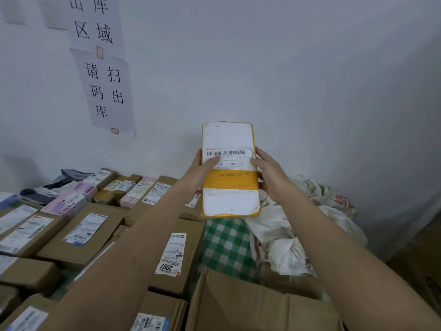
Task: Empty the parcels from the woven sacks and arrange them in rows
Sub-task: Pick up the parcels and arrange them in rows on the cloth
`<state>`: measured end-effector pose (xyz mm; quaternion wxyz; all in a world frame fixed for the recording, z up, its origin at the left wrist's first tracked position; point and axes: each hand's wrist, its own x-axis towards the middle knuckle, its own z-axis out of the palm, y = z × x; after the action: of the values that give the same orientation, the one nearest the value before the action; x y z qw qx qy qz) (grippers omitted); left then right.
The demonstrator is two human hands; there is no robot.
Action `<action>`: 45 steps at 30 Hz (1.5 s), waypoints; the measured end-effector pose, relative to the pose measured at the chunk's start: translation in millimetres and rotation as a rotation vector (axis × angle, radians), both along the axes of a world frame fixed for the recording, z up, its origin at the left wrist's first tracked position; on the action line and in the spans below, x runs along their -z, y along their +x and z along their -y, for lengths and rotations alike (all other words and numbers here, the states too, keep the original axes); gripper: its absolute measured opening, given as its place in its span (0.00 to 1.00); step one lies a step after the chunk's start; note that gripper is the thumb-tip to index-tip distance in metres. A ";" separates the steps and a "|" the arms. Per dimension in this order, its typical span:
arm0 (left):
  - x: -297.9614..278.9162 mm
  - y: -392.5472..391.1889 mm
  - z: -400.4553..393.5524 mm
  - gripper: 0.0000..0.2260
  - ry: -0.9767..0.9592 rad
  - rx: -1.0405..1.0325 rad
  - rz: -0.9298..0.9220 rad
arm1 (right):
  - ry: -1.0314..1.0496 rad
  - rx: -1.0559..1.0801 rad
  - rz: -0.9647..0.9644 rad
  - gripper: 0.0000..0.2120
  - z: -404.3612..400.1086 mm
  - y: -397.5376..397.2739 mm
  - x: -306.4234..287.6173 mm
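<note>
The wall [286,80] fills the upper view, with paper signs [105,75] taped on its left part. Below it, brown boxes [83,232] with labels lie side by side in rows at the left. At the right, near the corner, you see crumpled white sacks [293,237] and a green checked cloth [224,244] just beside them. An open carton [257,304] stands nearest to you.

You hold one parcel [230,168] upright in the air, in front of the wall and above the sacks, its label facing you. It is white, flat and long, with yellow tape at the edges and one yellow band across.

Your left hand [202,168] grips the left edge, the thumb lying on the barcode. Your right hand [267,173] grips the right edge, with the thumb on the front. Both grips are closed on the parcel.

The parcel looks light and rather stiff, I think, because it does not bend. The tape may be slippery, so keep your hold on the long edges, near the middle band.
</note>
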<state>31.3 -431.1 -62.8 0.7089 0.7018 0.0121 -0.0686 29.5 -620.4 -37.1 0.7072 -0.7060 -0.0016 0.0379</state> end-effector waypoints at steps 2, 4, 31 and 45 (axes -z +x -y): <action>3.2 10.7 2.1 0.28 -0.004 -0.072 -0.048 | -0.114 0.020 0.034 0.18 -4.5 9.0 -0.7; 9.5 18.8 3.2 0.23 0.007 -0.095 -0.094 | -0.265 0.073 0.075 0.17 -8.2 20.2 3.4; 175.1 110.3 27.1 0.16 0.337 0.161 -0.073 | -1.448 0.010 -0.043 0.15 -1.5 109.1 177.9; 190.6 101.2 24.6 0.51 1.348 0.692 0.061 | -1.885 -0.531 0.243 0.47 -16.4 97.0 197.6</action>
<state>132.5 -455.7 -253.4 0.0647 0.9485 -0.1895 -0.2454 126.6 -603.9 -234.8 -0.1811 -0.9565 -0.2017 0.1082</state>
